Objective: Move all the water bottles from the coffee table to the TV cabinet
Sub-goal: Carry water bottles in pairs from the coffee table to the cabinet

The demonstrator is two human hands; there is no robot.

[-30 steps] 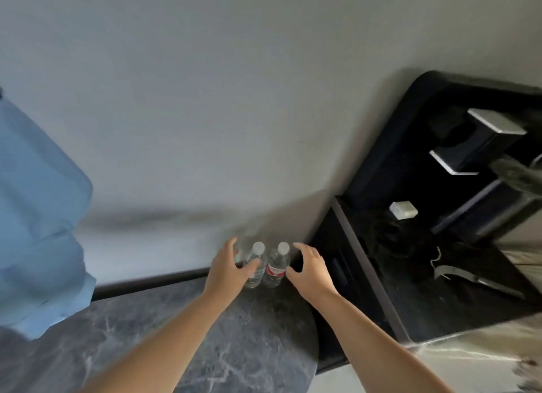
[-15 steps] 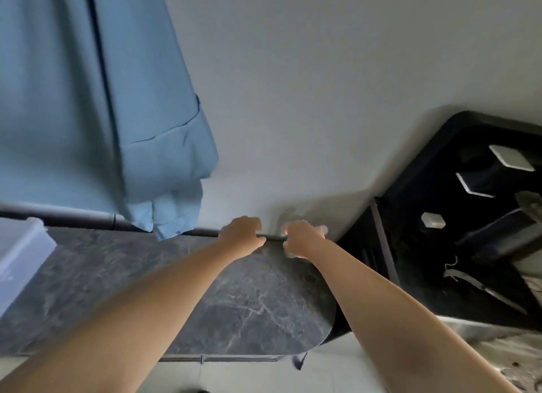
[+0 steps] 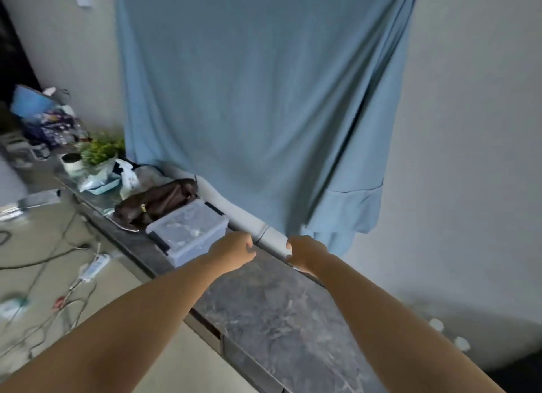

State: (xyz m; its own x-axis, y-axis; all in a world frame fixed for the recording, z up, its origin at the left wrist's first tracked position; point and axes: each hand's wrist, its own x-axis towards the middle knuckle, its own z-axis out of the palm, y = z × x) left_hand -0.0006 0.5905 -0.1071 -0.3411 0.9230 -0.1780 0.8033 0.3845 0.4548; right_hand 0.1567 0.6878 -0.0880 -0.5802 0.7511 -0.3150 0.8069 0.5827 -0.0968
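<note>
Change since a second ago: both hands were wrapped around two small clear water bottles with white caps standing against the wall at the right end of the dark grey marble-look TV cabinet top (image 3: pixel 281 316); now the hands are off them and the view has swung left along the cabinet. Two white bottle caps (image 3: pixel 448 334) show at the far right, down by the wall beside the right forearm, so that pair reads as delivered. Bottle bodies are too blurred to confirm upright. Left hand (image 3: pixel 234 250) is loosely curled, holding nothing. Right hand (image 3: pixel 305 253) is also curled, empty as far as I can tell; the fingertips are near a pale grey pipe (image 3: pixel 258 228) running along the back edge, and contact is unclear. Left of the hands: a translucent plastic storage box with black latches (image 3: pixel 187 231), then a brown leather bag (image 3: pixel 155 202). A large blue cloth (image 3: pixel 258 105) hangs on the wall behind. The coffee table is out of view, so the remaining bottle count is unknown. Judgement: drop-off done, next is turning back for more.
</note>
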